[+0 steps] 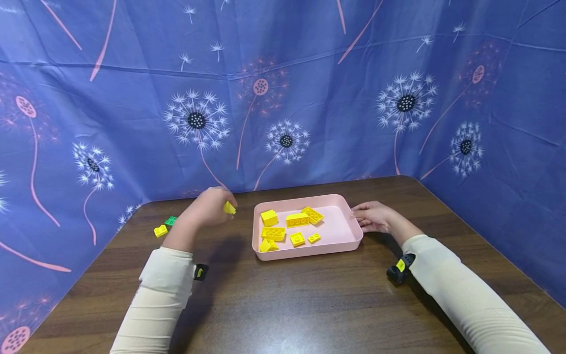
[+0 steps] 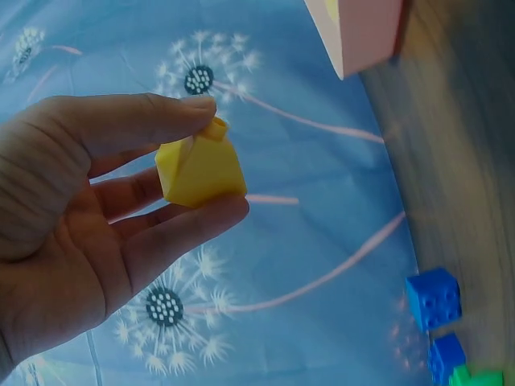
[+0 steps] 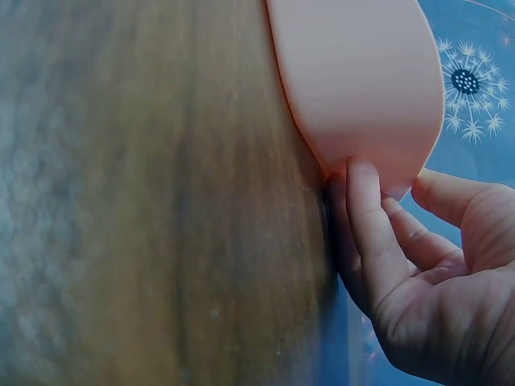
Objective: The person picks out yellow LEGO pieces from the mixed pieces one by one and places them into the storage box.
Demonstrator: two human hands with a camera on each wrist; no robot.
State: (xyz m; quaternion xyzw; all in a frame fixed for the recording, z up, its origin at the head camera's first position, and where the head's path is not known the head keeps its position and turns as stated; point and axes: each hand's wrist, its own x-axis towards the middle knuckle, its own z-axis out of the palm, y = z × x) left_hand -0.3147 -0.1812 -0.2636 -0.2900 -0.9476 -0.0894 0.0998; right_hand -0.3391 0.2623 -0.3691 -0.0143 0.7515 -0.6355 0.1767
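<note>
My left hand (image 1: 211,206) is raised left of the pink tray (image 1: 309,252), pinching a yellow toy brick (image 2: 203,167) between thumb and fingers. The brick has slanted sides, and a round stud shows beside the thumb. At the tray's right end is my right hand (image 1: 376,216). Its thumb is at the rim and its fingers lie against the outer wall (image 3: 362,72). Inside the tray several yellow bricks (image 1: 297,220) of different shapes lie spread over the left and middle; the right part of the tray floor shows bare.
On the far left of the brown table (image 1: 283,300) lie a green brick (image 1: 170,221) and a yellow brick (image 1: 160,230). Two blue bricks (image 2: 434,299) show in the left wrist view, hidden from the head view. A blue dandelion-print cloth (image 1: 283,73) hangs behind the table.
</note>
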